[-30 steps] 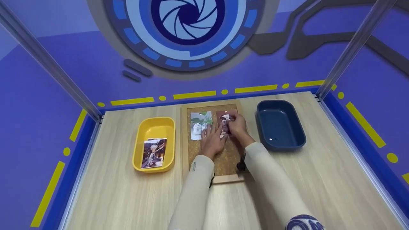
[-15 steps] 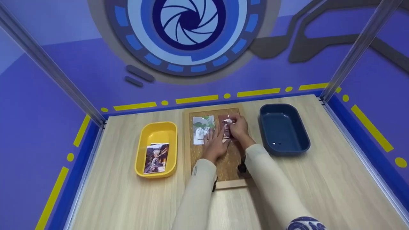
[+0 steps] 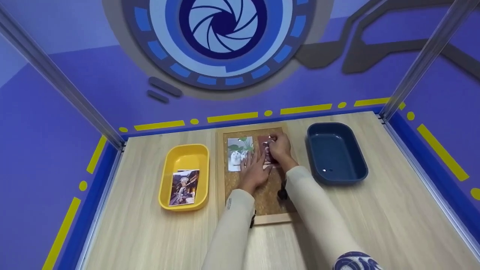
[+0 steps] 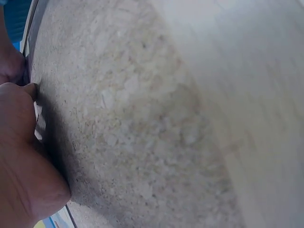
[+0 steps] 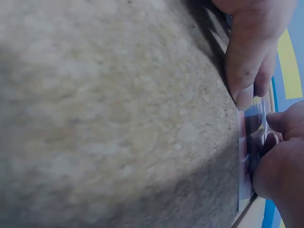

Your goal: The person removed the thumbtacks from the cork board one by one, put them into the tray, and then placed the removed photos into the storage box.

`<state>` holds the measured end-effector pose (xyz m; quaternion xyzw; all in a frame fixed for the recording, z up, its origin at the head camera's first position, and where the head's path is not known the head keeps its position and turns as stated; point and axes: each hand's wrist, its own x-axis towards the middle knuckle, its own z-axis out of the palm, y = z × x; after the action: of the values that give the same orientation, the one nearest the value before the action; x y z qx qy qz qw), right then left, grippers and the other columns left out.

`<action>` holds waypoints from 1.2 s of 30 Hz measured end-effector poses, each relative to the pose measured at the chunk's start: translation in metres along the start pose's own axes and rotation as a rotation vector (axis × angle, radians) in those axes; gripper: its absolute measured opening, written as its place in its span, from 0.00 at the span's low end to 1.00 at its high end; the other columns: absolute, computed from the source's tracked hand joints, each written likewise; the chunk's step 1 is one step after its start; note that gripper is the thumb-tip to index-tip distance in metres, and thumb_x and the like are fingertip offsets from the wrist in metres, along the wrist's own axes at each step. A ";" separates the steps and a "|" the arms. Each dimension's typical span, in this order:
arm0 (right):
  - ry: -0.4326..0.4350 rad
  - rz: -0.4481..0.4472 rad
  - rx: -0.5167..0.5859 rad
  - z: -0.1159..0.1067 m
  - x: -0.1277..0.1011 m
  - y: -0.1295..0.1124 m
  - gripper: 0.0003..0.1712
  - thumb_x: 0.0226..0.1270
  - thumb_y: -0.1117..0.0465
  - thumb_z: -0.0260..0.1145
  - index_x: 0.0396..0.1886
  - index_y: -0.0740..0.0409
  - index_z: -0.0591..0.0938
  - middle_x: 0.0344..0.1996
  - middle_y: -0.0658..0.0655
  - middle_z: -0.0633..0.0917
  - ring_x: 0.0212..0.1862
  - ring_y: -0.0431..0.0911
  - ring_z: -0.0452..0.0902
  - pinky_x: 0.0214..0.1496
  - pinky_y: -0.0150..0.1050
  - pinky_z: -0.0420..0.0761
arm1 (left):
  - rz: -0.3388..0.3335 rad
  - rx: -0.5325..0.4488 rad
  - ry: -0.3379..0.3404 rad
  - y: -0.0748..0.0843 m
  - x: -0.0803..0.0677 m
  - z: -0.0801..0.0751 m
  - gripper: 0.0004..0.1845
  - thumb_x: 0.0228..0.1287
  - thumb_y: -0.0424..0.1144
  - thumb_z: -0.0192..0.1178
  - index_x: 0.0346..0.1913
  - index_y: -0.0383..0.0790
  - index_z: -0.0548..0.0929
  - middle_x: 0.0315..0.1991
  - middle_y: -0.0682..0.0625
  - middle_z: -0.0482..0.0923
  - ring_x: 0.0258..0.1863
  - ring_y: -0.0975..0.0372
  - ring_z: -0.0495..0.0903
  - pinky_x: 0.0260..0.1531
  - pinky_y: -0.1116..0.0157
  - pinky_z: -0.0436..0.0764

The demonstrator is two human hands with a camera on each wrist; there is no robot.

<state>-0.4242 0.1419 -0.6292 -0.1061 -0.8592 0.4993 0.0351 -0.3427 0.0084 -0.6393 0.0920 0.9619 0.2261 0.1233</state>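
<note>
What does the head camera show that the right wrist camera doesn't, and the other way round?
Only the head view shows the yellow tray holding a photo, the dark blue tray, the white-animal photo on the cork board, and the wooden table. Only the right wrist view shows, close up, a left fingertip pressing the reddish photo's edge. Both share the cork board, the left hand, the right hand with its grip at the photo's top, and the reddish photo.
</note>
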 end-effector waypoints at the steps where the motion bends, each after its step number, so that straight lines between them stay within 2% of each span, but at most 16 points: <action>1: -0.001 -0.003 -0.009 0.000 0.001 -0.001 0.17 0.76 0.67 0.63 0.60 0.65 0.85 0.53 0.65 0.87 0.57 0.57 0.85 0.65 0.51 0.84 | -0.002 0.001 0.000 0.000 0.000 -0.001 0.39 0.82 0.62 0.45 0.88 0.60 0.47 0.90 0.59 0.28 0.90 0.53 0.30 0.88 0.43 0.37; 4: -0.009 0.009 -0.019 -0.001 0.003 -0.004 0.17 0.77 0.66 0.62 0.61 0.63 0.85 0.54 0.64 0.88 0.58 0.57 0.85 0.65 0.52 0.84 | -0.003 0.004 0.004 0.001 0.000 -0.002 0.39 0.82 0.63 0.45 0.88 0.60 0.48 0.90 0.59 0.28 0.91 0.53 0.30 0.88 0.43 0.37; 9: -0.027 0.033 -0.022 -0.003 0.004 -0.005 0.16 0.78 0.66 0.62 0.61 0.62 0.84 0.54 0.63 0.87 0.59 0.57 0.86 0.66 0.52 0.84 | -0.011 0.006 -0.027 0.003 -0.002 -0.003 0.39 0.83 0.63 0.43 0.88 0.61 0.45 0.90 0.58 0.25 0.90 0.53 0.28 0.88 0.43 0.35; 15: -0.049 0.019 0.020 0.002 0.004 -0.006 0.14 0.77 0.67 0.62 0.58 0.63 0.83 0.51 0.65 0.88 0.56 0.58 0.89 0.63 0.52 0.84 | -0.021 0.031 0.001 0.000 -0.004 -0.004 0.39 0.82 0.66 0.42 0.88 0.60 0.48 0.90 0.57 0.30 0.91 0.52 0.31 0.88 0.42 0.37; 18: -0.064 0.038 0.018 0.005 0.005 -0.007 0.13 0.78 0.65 0.62 0.57 0.61 0.82 0.51 0.63 0.88 0.55 0.57 0.89 0.61 0.51 0.85 | -0.035 0.041 -0.002 -0.002 -0.003 -0.003 0.39 0.82 0.66 0.41 0.88 0.61 0.46 0.90 0.58 0.28 0.90 0.53 0.29 0.88 0.43 0.36; 24: -0.037 0.051 -0.016 0.005 0.008 -0.011 0.12 0.77 0.63 0.64 0.55 0.61 0.85 0.50 0.63 0.90 0.55 0.57 0.88 0.62 0.51 0.83 | -0.026 0.054 0.005 -0.002 -0.002 -0.002 0.39 0.83 0.65 0.40 0.88 0.62 0.43 0.90 0.57 0.27 0.90 0.52 0.29 0.88 0.42 0.37; 30: -0.020 0.124 -0.014 -0.002 0.008 -0.010 0.11 0.77 0.61 0.64 0.54 0.58 0.84 0.49 0.61 0.91 0.52 0.54 0.90 0.60 0.50 0.85 | -0.017 0.056 -0.021 0.003 -0.001 -0.001 0.39 0.84 0.64 0.40 0.88 0.64 0.41 0.90 0.57 0.25 0.90 0.52 0.28 0.88 0.42 0.36; 36: -0.023 0.133 0.013 -0.004 0.007 -0.007 0.11 0.78 0.59 0.65 0.54 0.57 0.85 0.49 0.60 0.91 0.50 0.52 0.90 0.57 0.48 0.85 | -0.020 0.037 -0.008 0.005 -0.002 0.000 0.39 0.83 0.64 0.41 0.88 0.63 0.44 0.90 0.57 0.27 0.90 0.50 0.30 0.88 0.41 0.37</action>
<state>-0.4320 0.1433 -0.6213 -0.1571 -0.8473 0.5073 -0.0075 -0.3398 0.0126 -0.6363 0.0856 0.9663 0.2065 0.1277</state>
